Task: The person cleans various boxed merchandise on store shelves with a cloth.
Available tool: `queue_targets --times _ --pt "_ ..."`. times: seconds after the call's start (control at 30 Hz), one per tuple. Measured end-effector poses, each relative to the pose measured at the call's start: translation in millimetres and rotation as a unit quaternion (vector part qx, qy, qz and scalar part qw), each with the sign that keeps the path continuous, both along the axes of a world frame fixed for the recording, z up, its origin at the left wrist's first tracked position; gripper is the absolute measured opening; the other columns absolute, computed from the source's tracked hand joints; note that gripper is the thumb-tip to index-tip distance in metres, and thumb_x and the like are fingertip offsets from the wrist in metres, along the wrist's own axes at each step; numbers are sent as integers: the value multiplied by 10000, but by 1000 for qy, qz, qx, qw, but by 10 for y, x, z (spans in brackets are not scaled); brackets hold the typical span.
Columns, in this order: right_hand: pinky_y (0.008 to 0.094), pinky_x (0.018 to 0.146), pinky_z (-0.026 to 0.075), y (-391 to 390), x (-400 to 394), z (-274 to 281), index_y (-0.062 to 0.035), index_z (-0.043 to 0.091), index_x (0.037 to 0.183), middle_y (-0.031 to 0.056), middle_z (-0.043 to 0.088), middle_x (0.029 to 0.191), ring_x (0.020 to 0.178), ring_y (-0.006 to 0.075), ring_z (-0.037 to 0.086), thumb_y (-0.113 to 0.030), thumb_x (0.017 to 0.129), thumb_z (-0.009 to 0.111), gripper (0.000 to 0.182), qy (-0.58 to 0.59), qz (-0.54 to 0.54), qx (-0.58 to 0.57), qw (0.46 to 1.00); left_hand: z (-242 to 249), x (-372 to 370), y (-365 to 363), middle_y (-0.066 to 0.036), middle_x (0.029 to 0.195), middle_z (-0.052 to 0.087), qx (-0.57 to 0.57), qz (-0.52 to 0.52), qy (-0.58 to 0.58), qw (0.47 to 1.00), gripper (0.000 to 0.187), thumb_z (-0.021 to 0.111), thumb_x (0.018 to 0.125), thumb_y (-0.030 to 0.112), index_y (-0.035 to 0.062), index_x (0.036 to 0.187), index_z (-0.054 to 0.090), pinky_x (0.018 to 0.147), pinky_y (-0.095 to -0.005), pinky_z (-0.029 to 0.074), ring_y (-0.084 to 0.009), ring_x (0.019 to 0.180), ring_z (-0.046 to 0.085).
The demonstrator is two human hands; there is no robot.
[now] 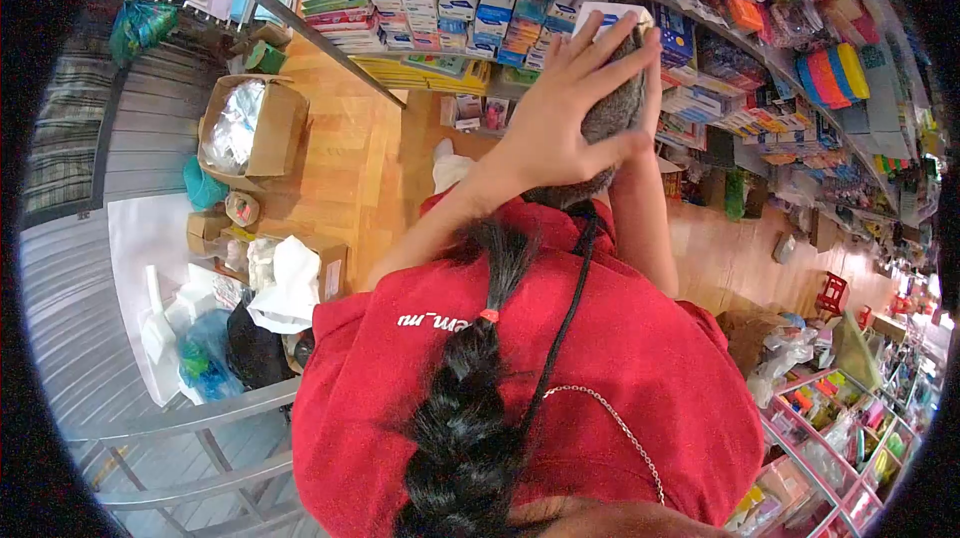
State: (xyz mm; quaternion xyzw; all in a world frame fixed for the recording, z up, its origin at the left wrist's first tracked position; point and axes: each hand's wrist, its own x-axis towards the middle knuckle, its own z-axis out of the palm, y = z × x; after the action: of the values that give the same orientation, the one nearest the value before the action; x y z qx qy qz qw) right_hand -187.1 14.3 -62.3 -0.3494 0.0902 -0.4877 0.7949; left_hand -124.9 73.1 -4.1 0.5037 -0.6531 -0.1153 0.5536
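My left hand (575, 103) reaches up the middle of the view with its fingers spread over a dark grey, fuzzy-looking thing (615, 113). My right hand (652, 88) is on the far side of this thing, and most of its fingers are hidden. What the dark thing is cannot be made out. A white box (612, 16) shows just behind the fingertips, in front of the shelves. Both forearms come up from a red shirt (640, 378), over which a black braid (460, 418) hangs.
Shelves (375, 98) packed with boxed goods run across the top and right. An open cardboard box (275, 128) and bags stand on the wooden floor at left. Metal rails (180, 428) cross the lower left. A compartmented display rack (840, 438) holds small goods at lower right.
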Motion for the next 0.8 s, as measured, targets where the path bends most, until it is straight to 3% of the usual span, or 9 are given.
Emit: queue_targets --times 0.13,0.23,0.27,0.33,0.4,0.57,0.67,0.7,0.8 --pt "335 998 275 305 -129 490 -76 305 1317 74 341 1333 1204 210 351 -458 904 320 562 178 36 124 976 -57 177 -212 -84 1345 351 -20 86 -10 996 412 497 831 281 201 1234 461 989 -582 103 -352 1279 214" --pt "302 996 267 340 -61 540 -56 300 1315 61 352 1324 1162 181 382 -429 912 330 550 160 59 147 974 -119 263 -276 -84 1326 379 0 94 6 996 363 465 853 262 195 1210 485 998 -545 130 -323 1264 263" --pt "334 988 309 282 -74 534 -127 271 1336 71 363 1314 1182 214 381 -365 924 305 477 171 32 135 975 -142 268 -270 -84 1323 382 6 92 -9 996 357 459 857 258 194 1206 488 999 -538 139 -319 1260 273" --pt "369 969 319 107 -74 326 -95 347 1286 96 417 1257 1156 243 394 -476 890 343 549 76 -6 109 991 -107 90 -86 -92 1304 404 7 13 8 1000 349 444 864 264 195 1202 492 1007 -508 158 -312 1240 306" --pt "412 880 400 -39 -188 348 -97 404 1220 132 484 1158 1026 301 487 -527 868 312 563 93 -1 179 979 -29 -13 121 -96 1273 438 25 -18 -39 999 346 487 845 242 169 1182 510 995 -474 233 -316 1199 365" --pt "418 805 445 -231 -59 200 -85 457 1130 133 543 1021 926 293 529 -496 889 245 521 142 -24 215 966 -171 126 217 -76 1102 558 -58 46 -24 997 347 599 765 269 111 1074 581 933 -399 362 -290 1065 497" --pt "417 795 450 -207 -53 -27 -81 470 1101 135 546 1003 900 291 538 -471 897 217 508 -40 155 309 937 -90 203 198 -34 972 594 -122 126 -120 977 384 690 654 289 121 988 606 824 -352 448 -230 927 564" --pt "411 790 453 -139 -34 -26 -85 475 1093 133 550 998 901 289 540 -452 902 193 501 -145 232 267 924 -72 255 174 -10 950 595 -122 131 -128 975 376 695 642 295 130 968 610 798 -336 459 -214 894 573" --pt "404 774 458 -96 45 -15 -68 484 1071 128 558 997 907 286 541 -425 904 203 485 -117 196 313 922 -90 429 135 -3 948 600 -111 88 -104 984 365 718 618 248 122 945 614 730 -315 482 -209 845 591"
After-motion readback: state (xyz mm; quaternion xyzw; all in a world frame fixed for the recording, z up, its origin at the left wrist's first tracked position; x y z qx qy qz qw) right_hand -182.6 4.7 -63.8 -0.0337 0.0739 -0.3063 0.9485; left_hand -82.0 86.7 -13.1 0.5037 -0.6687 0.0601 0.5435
